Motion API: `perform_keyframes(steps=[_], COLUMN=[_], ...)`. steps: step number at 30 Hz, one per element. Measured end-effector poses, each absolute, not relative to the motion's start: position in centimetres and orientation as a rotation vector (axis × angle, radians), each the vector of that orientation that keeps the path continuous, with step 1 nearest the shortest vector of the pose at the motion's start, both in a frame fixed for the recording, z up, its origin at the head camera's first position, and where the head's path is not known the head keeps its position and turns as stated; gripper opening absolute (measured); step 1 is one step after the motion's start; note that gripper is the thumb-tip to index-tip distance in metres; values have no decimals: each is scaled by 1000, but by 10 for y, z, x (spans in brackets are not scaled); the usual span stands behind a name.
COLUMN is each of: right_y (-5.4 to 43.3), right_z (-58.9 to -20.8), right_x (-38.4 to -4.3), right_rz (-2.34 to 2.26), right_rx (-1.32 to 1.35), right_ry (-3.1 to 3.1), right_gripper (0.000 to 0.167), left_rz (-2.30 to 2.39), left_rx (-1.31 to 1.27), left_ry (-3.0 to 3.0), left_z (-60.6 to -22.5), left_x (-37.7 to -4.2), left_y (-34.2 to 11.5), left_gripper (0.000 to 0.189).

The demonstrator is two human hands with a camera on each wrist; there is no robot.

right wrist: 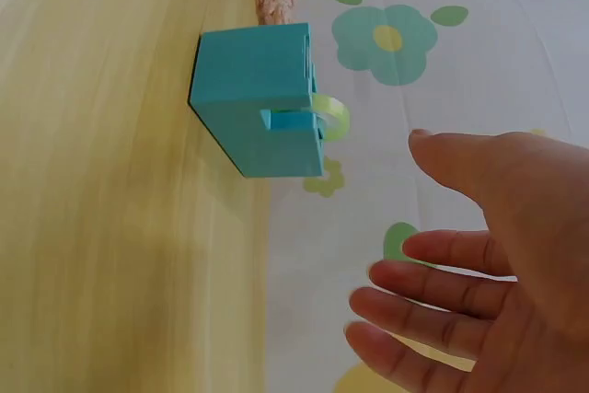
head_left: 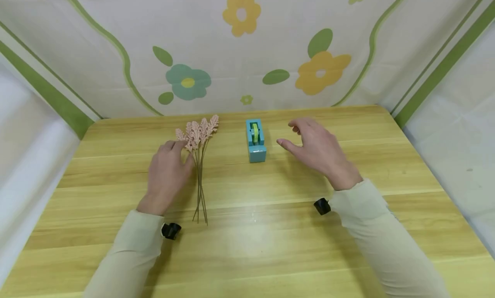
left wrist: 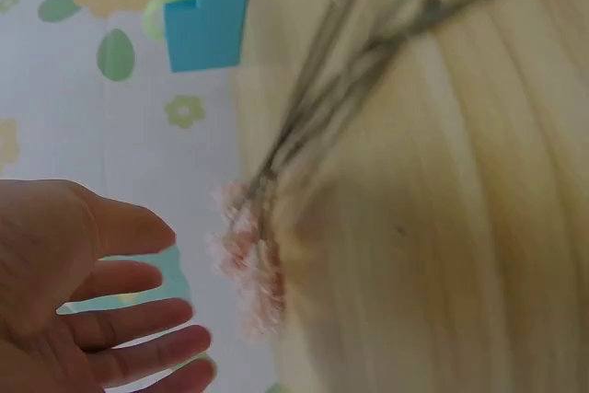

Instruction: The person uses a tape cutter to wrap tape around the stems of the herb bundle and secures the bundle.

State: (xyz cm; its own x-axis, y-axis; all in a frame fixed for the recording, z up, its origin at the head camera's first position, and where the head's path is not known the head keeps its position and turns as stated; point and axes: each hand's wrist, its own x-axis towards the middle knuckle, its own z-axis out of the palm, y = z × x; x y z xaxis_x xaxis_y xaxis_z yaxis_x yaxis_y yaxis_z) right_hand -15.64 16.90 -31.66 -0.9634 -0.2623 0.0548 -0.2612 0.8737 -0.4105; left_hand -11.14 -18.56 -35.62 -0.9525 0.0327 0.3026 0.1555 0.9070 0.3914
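The left hand [head_left: 167, 171], fingers loose, is just beside the flowers [head_left: 196, 135] on the table [head_left: 255, 250], though I cannot surely tell if it touches them, and the right hand [head_left: 320, 149], fingers also relaxed, is near the dispenser [head_left: 257, 154].

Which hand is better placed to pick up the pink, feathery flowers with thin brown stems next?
Left, most likely. The left-hand grip is open right beside the pink flowers, while the right-hand grip is on the far side of the blue, block-shaped tape dispenser from them.
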Motion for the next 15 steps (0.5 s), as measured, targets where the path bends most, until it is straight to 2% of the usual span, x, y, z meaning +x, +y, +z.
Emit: perform_keyframes(steps=[5, 8, 15], right_y=[163, 158, 147], right_z=[-328, -336, -351], right_x=[-161, -161, -162], right_rz=[-949, -1064, -1277], right_rx=[-390, -353, -230], right_ry=[2909, 2825, 2599], right_gripper=[39, 29, 28], left_rz=[-808, -916, -971], left_rx=[-8, 35, 1], left_ry=[-2919, -2949, -2907], left_z=[-359, -362, -365], left_x=[-111, -111, -112], left_y=[-194, -195, -186], left_gripper=[42, 44, 42])
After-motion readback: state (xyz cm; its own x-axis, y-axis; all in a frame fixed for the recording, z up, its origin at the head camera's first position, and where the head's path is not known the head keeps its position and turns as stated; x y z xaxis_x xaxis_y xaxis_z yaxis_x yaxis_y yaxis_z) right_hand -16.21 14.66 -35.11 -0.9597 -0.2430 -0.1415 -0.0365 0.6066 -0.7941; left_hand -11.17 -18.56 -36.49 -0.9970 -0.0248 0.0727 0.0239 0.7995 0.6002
